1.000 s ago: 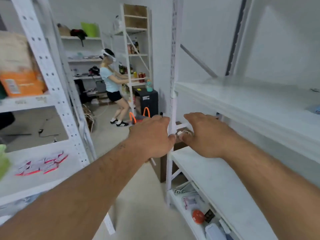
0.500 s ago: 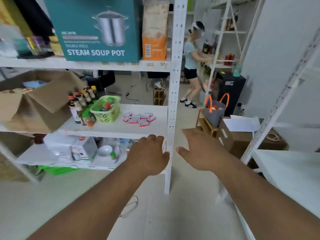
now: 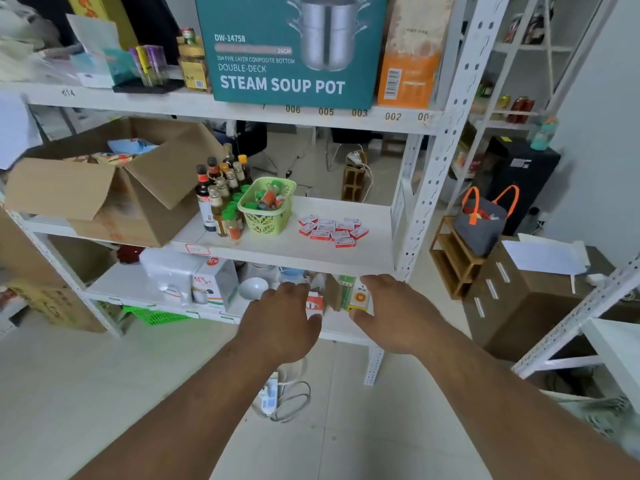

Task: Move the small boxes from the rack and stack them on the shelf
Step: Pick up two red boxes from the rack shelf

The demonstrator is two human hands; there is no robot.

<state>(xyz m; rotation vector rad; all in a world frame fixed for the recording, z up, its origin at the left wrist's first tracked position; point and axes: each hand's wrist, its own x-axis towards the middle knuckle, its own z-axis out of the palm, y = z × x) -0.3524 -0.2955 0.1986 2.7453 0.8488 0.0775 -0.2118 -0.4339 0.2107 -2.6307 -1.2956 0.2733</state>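
Observation:
Several small red-and-white boxes [image 3: 331, 229] lie scattered flat on the right part of the white rack's middle board [image 3: 304, 249]. My left hand [image 3: 282, 322] and my right hand [image 3: 393, 311] are stretched out side by side below and in front of that board's edge, palms down, fingers loosely apart, holding nothing. The hands sit a short way below the boxes and touch none of them. A corner of the white shelf [image 3: 613, 344] shows at the right edge.
A green basket [image 3: 267, 206] of small jars, several sauce bottles [image 3: 221, 195] and an open cardboard box [image 3: 104, 188] share the middle board. A teal steam soup pot carton [image 3: 291, 50] stands above. The rack's upright post [image 3: 429, 188] is right of the boxes. Cables lie on the floor.
My view has swung left from the empty white shelf to the rack, then closer to it. Both hands stay out in front, empty, now nearer the middle board with the small boxes.

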